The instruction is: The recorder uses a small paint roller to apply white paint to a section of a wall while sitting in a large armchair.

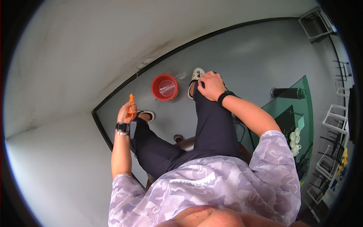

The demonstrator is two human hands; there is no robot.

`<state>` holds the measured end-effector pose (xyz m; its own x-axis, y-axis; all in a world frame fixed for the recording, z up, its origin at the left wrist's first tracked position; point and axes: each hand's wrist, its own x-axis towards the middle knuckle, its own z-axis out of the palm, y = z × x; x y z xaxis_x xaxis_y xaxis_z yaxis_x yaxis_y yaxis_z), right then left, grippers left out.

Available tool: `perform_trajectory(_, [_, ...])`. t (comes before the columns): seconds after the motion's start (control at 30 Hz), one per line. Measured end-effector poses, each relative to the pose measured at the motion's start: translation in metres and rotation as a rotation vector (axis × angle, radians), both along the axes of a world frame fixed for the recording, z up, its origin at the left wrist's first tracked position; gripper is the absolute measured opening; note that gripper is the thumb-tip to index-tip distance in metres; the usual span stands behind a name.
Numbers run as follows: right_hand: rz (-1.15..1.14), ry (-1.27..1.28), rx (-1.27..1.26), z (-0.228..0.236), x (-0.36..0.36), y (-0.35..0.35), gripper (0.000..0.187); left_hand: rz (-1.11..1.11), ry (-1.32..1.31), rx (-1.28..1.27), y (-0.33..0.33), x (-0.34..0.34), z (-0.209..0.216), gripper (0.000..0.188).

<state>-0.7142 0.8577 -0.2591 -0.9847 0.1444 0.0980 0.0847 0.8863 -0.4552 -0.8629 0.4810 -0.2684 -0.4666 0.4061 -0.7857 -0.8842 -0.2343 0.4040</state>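
Note:
My left hand [127, 112] is closed around the orange handle of a tool [131, 99]. A thin metal shaft or edge runs up from the handle toward the foot of the wall; its tip is too small to make out. My right hand [211, 86] lies over my right knee, its fingers resting on the dark trousers [215, 125], with no tool seen in it. Between my feet and the wall, a red bucket [165, 87] stands on the grey floor with something pale or clear in its bottom.
The white wall [94, 45] has brownish stains and a black skirting strip [196, 41]. A crumpled clear wrapper [181, 76] lies beside the bucket. To my right stands a green glass table [302, 113] with a dark cylinder [289, 93] and pale cups [295, 140]. Several chairs [334, 117] line the far right.

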Motion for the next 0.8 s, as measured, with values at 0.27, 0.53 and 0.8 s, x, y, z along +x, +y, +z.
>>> perform_trajectory(0.27, [-0.125,0.053,-0.020,0.006,0.030,0.025,0.013,-0.033,-0.132,0.255,-0.002,0.027,0.139,0.017])
perform_trajectory(0.53, [-0.148,-0.002,-0.064,0.006,0.039,0.047,0.014,0.032,-0.157,0.406,0.063,0.037,0.166,0.018])
perform_trajectory(0.8, [-0.128,0.110,-0.110,0.008,0.048,0.046,0.013,-0.128,-0.080,0.206,0.203,0.006,0.023,0.008])
